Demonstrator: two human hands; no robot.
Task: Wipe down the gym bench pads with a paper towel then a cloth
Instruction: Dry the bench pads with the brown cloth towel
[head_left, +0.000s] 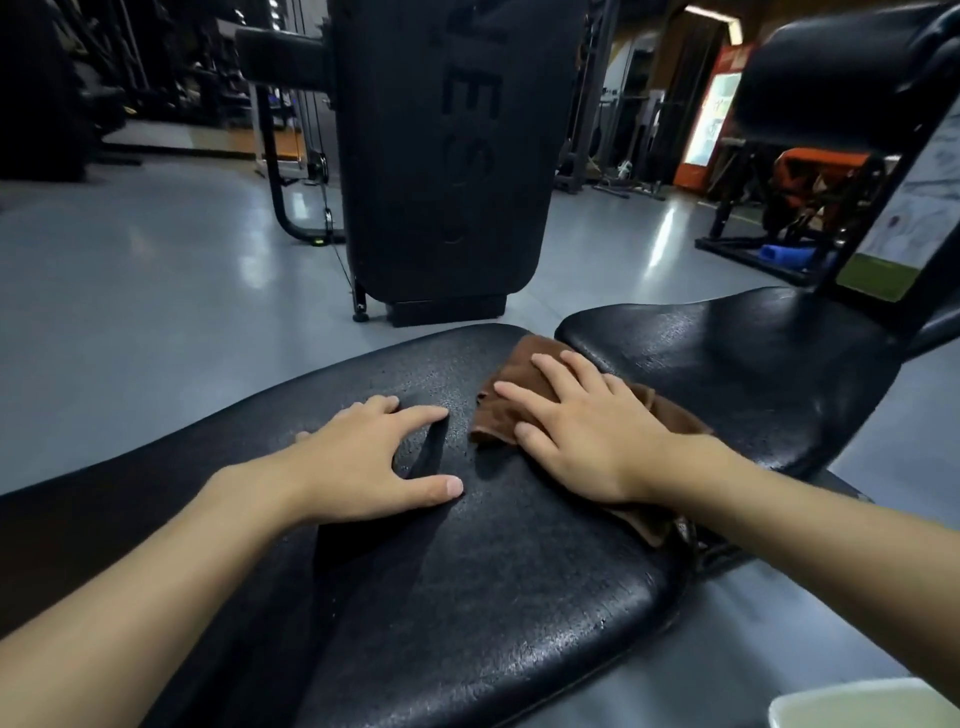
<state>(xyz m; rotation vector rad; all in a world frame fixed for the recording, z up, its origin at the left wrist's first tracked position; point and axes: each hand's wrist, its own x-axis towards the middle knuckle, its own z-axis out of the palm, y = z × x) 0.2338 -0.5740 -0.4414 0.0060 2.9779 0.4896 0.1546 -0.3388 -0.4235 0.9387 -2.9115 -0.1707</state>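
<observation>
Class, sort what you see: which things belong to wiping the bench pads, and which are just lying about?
Job: brown cloth, right hand pressing it, long bench pad, seat pad.
Lying about: blue roller, orange cabinet, upright machine pad.

The long black bench pad (467, 571) lay flat, its pebbled vinyl glistening, perhaps with damp. A crumpled brown cloth (491, 418) sat at its far right edge, just beside the gap to the second black pad (727, 374), pressed down beneath the flat right hand (587, 441).

Gym: padded bench (467, 597), weight machines (436, 156), grey rubber floor (130, 312).
</observation>
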